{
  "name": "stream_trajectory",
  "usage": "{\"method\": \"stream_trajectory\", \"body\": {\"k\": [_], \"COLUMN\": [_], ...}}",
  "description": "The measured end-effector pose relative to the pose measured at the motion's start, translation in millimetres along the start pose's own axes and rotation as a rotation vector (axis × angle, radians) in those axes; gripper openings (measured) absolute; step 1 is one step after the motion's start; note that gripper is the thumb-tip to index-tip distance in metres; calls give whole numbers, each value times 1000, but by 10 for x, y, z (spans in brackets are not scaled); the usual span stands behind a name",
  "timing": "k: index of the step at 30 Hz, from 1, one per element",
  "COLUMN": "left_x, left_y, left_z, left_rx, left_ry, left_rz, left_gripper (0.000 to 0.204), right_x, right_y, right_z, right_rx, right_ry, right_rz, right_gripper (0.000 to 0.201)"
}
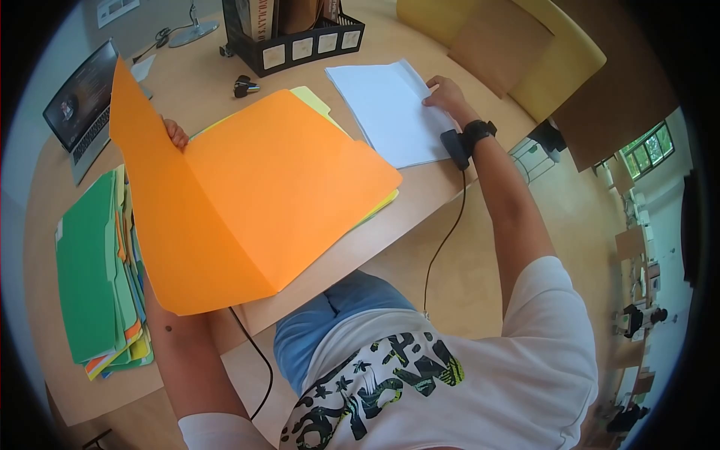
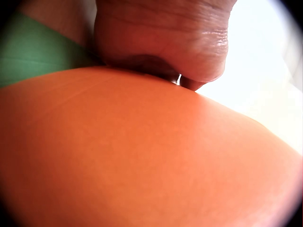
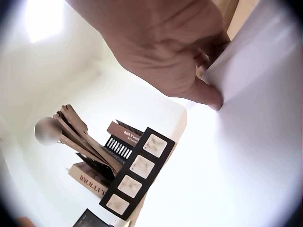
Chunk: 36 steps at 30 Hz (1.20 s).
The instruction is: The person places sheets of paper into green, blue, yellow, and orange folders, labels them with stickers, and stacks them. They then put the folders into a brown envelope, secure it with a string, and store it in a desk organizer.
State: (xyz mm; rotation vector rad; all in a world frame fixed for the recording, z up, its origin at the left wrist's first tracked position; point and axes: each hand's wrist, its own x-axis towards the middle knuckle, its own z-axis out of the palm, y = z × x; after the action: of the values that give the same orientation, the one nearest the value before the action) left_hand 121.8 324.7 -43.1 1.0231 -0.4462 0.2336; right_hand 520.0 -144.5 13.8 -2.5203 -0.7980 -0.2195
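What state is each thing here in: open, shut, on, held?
Orange folder: open, cover held up by left hand
Paper: stacked, edge pinched by right hand
Laptop: open, screen lit
Green folder: closed, topping a pile
Rack: upright, holding books

In the right wrist view, at the lower left of the frame, a pale brown book (image 3: 87,181) carries the word "WOMAN'S" in dark capitals along its spine; what follows is cut off by the black holder (image 3: 148,156). Above it, left of centre, a reddish-brown book (image 3: 124,132) shows "NATHA" in pale capitals, the rest hidden, with a smaller line beneath too blurred to read surely. In the head view, the "WOMAN'S" spine appears at the top, left of centre, less clearly. The marks on the holder's white cards (image 3: 155,145), the laptop screen (image 1: 82,94) at upper left and the shirt print (image 1: 382,382) at bottom centre cannot be read
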Motion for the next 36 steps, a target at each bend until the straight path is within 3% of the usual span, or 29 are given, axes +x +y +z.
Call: {"method": "stream_trajectory", "body": {"k": [6, 10, 13, 14, 16, 18, 20, 21, 24, 26, 30, 36], "left_x": [1, -20, -36, -14, -35, 27, 33, 42, 67, 16, -14, -14], "left_y": [12, -75, -145, -155, -193, -166, -244, -281, -261, -190, -207, -162], "left_z": [-145, -280, -436, -301, -38, -25, 304, 416, 563, 740, 432, 62], "left_rx": [13, -25, -72, -82, -85, -43, 63, 121, 20, -96, -286, -260], "left_ry": [-30, -38, -26, -11, 100, 15, 257, 377, 346, 386, 136, -81], "left_rz": [35, 70, 137, 158, 272, 321, 459, 527, 573, 497, 452, 301], "left_gripper": [23, 21, 18, 18, 19, 20, 18, 18, 17, 15, 17, 19], "right_x": [-147, -177, -24, 14, 58, -251, -402, -456, -631, -748, -1074, -1132], "right_y": [-176, -317, -367, -415, -511, -950, -1201, -1295, -1519, -1677, -2032, -2058], "right_z": [0, -62, -439, -643, -1065, -1366, -1363, -1312, -832, -409, 213, 553], "right_rx": [-241, -203, -41, 53, 334, 693, 845, 919, 1069, 1048, 964, 846], "right_ry": [27, 253, 490, 535, 435, 272, 95, 5, -301, -470, -542, -508], "right_rz": [-53, -105, -255, -289, -357, -275, -202, -165, -161, -161, -148, -216], "right_gripper": [28, 20, 21, 24, 28, 28, 26, 26, 28, 28, 26, 29]}}
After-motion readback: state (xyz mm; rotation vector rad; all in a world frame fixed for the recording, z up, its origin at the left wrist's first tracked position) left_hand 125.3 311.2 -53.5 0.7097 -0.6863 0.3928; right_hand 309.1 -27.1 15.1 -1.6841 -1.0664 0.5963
